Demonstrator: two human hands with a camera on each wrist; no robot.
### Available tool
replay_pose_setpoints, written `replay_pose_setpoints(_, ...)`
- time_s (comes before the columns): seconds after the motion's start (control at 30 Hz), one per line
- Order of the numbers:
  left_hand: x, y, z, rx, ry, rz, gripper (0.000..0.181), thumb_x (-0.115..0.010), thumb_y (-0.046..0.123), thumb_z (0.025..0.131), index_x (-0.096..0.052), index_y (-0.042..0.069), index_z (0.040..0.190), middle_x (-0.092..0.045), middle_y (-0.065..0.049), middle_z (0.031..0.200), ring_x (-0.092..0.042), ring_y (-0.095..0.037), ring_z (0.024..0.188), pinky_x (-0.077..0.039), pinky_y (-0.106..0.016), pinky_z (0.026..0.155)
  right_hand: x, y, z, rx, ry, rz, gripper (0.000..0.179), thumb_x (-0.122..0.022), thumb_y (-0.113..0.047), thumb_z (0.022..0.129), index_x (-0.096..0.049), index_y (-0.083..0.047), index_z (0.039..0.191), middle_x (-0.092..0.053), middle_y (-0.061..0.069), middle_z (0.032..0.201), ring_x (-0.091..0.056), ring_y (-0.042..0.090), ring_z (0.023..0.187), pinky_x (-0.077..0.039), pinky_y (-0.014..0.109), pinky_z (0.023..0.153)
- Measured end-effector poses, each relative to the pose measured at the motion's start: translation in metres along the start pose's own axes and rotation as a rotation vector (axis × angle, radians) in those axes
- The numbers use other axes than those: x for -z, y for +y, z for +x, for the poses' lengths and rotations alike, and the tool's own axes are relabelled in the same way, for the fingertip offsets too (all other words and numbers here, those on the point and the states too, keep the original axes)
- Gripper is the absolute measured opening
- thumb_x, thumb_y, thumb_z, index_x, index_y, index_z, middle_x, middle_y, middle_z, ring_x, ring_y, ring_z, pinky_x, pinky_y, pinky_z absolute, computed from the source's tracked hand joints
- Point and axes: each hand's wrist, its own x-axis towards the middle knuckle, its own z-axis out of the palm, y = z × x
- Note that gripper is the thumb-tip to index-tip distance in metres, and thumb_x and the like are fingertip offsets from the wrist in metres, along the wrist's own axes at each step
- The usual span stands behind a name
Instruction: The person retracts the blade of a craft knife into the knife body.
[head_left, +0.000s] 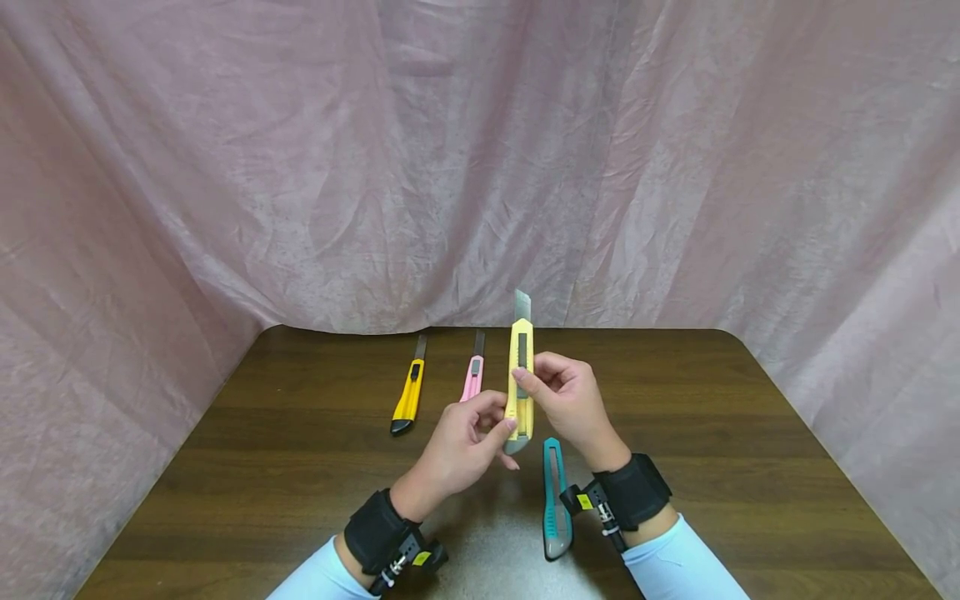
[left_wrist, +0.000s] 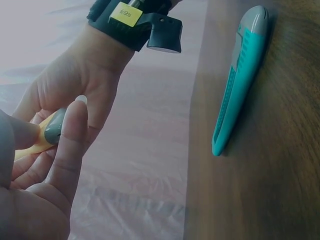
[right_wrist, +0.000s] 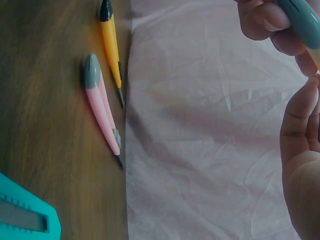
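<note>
A pale yellow utility knife [head_left: 522, 367] with a grey end cap [left_wrist: 54, 127] is held upright above the table, a length of blade [head_left: 522, 305] out at its top. My left hand [head_left: 461, 446] pinches its lower end, thumb in front. From the other side my right hand [head_left: 573, 402] grips the middle of the body, its thumb lying on the front by the slider slot. Below the hands a teal utility knife [head_left: 556, 500] lies on the table, no blade showing from its tip.
Left of the hands, a yellow and black utility knife [head_left: 408, 392] and a pink one [head_left: 472, 377] lie with blades out toward the far edge. The left hand partly hides the pink one in the head view. A pink curtain [head_left: 480, 167] hangs behind the brown wooden table [head_left: 300, 467].
</note>
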Motion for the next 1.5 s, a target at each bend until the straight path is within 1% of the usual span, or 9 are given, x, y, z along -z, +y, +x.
replay_pose_setpoints(0.13, 0.000, -0.001, 0.000, 0.003, 0.000, 0.003, 0.022, -0.060, 0.001, 0.092, -0.057, 0.008, 0.113, -0.060, -0.008, 0.083, -0.063, -0.023, 0.059, -0.057, -0.037, 0.049, 0.000, 0.000, 0.000, -0.006, 0.006, -0.012, 0.008, -0.059, 0.007, 0.090, -0.066, 0.004, 0.092, -0.060, 0.012, 0.070, -0.048, 0.024, 0.055, -0.043, 0.021, 0.045)
replay_pose_setpoints(0.33, -0.001, 0.001, -0.001, 0.022, 0.006, 0.013, 0.023, -0.059, -0.001, 0.092, -0.057, 0.007, 0.114, -0.060, -0.008, 0.082, -0.062, -0.023, 0.058, -0.057, -0.036, 0.049, 0.002, -0.001, 0.001, -0.021, -0.034, 0.029, 0.007, -0.059, 0.008, 0.089, -0.064, 0.005, 0.093, -0.062, 0.013, 0.074, -0.054, 0.027, 0.059, -0.053, 0.031, 0.051)
replay_pose_setpoints(0.43, -0.002, 0.010, -0.002, 0.033, 0.009, 0.014, 0.023, -0.058, -0.004, 0.092, -0.056, 0.003, 0.114, -0.059, -0.011, 0.082, -0.062, -0.026, 0.058, -0.057, -0.036, 0.050, 0.003, -0.001, 0.001, -0.025, -0.052, 0.043, 0.008, -0.058, 0.010, 0.089, -0.064, 0.006, 0.094, -0.062, 0.014, 0.076, -0.056, 0.026, 0.061, -0.054, 0.035, 0.053)
replay_pose_setpoints(0.6, -0.003, 0.026, -0.003, 0.028, 0.008, 0.011, 0.023, -0.057, -0.008, 0.091, -0.055, -0.002, 0.113, -0.058, -0.019, 0.082, -0.061, -0.033, 0.058, -0.057, -0.036, 0.050, 0.003, 0.000, 0.000, -0.020, -0.072, 0.065, 0.011, -0.058, 0.013, 0.088, -0.062, 0.007, 0.097, -0.062, 0.017, 0.078, -0.057, 0.030, 0.063, -0.056, 0.032, 0.057)
replay_pose_setpoints(0.7, -0.003, 0.029, -0.003, 0.019, 0.009, 0.011, 0.021, -0.056, -0.008, 0.091, -0.055, -0.003, 0.112, -0.057, -0.020, 0.082, -0.061, -0.034, 0.057, -0.057, -0.036, 0.050, 0.002, 0.001, 0.000, -0.013, -0.075, 0.079, 0.014, -0.058, 0.013, 0.088, -0.062, 0.007, 0.099, -0.062, 0.017, 0.080, -0.058, 0.032, 0.066, -0.057, 0.032, 0.060)
replay_pose_setpoints(0.9, -0.003, 0.027, -0.003, 0.013, 0.004, -0.009, 0.021, -0.056, -0.008, 0.092, -0.055, -0.002, 0.112, -0.058, -0.018, 0.083, -0.061, -0.033, 0.057, -0.057, -0.037, 0.051, 0.000, 0.000, 0.000, 0.011, -0.038, 0.015, 0.010, -0.059, 0.009, 0.088, -0.064, 0.004, 0.096, -0.061, 0.012, 0.074, -0.055, 0.026, 0.058, -0.053, 0.027, 0.051)
replay_pose_setpoints(1.1, -0.003, 0.030, -0.002, -0.006, 0.004, -0.002, 0.021, -0.056, -0.009, 0.091, -0.055, -0.004, 0.112, -0.058, -0.019, 0.082, -0.061, -0.033, 0.056, -0.057, -0.036, 0.050, 0.001, 0.000, 0.000, -0.037, -0.042, -0.050, 0.011, -0.060, 0.000, 0.092, -0.066, -0.002, 0.082, -0.053, 0.009, 0.059, -0.046, 0.019, 0.049, -0.043, 0.024, 0.040)
replay_pose_setpoints(1.3, -0.002, 0.034, -0.001, -0.006, 0.008, 0.001, 0.021, -0.056, -0.009, 0.091, -0.055, -0.004, 0.112, -0.057, -0.019, 0.081, -0.061, -0.033, 0.056, -0.057, -0.036, 0.049, 0.001, 0.000, 0.000, -0.049, -0.064, -0.021, 0.012, -0.058, 0.001, 0.093, -0.064, 0.000, 0.083, -0.054, 0.011, 0.062, -0.048, 0.019, 0.049, -0.045, 0.024, 0.040)
replay_pose_setpoints(1.5, -0.003, 0.034, -0.001, 0.026, 0.019, 0.009, 0.021, -0.057, -0.007, 0.091, -0.056, -0.002, 0.112, -0.058, -0.017, 0.080, -0.061, -0.032, 0.055, -0.057, -0.035, 0.050, 0.001, -0.001, 0.001, -0.060, -0.078, -0.002, 0.010, -0.057, 0.003, 0.093, -0.064, 0.002, 0.086, -0.056, 0.012, 0.065, -0.048, 0.019, 0.049, -0.045, 0.023, 0.041)
